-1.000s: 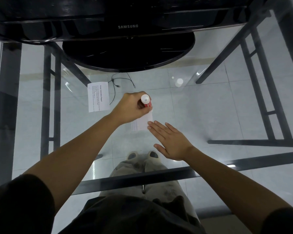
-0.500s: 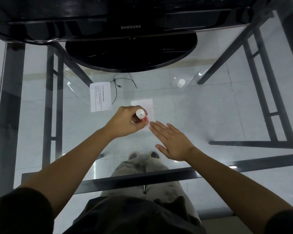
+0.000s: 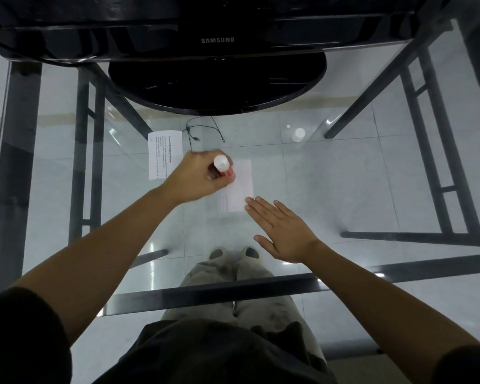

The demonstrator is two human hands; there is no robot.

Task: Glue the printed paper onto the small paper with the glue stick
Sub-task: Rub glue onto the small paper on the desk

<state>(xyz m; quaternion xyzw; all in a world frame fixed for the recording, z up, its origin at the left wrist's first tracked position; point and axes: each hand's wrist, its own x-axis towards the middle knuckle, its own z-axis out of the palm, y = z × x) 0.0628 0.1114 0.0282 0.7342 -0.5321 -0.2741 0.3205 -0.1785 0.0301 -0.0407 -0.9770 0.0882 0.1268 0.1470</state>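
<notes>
My left hand (image 3: 198, 177) grips a red glue stick (image 3: 224, 167) with a white end, its tip down on the upper left part of the small white paper (image 3: 241, 187). That paper lies flat on the glass table (image 3: 344, 189). My right hand (image 3: 281, 230) lies flat, fingers apart, its fingertips pressing the paper's near right corner. The printed paper (image 3: 162, 153) lies to the left, just beyond my left hand, text side up.
A black Samsung monitor (image 3: 216, 40) with a round stand (image 3: 216, 87) sits at the table's far side. A small white cap (image 3: 299, 134) rests on the glass at the back right. A black cable (image 3: 203, 131) and dark table frame bars show through the glass.
My left hand has moved the glue stick back up and away over the small paper after a stroke toward me. My right hand has stayed on the paper's corner.
</notes>
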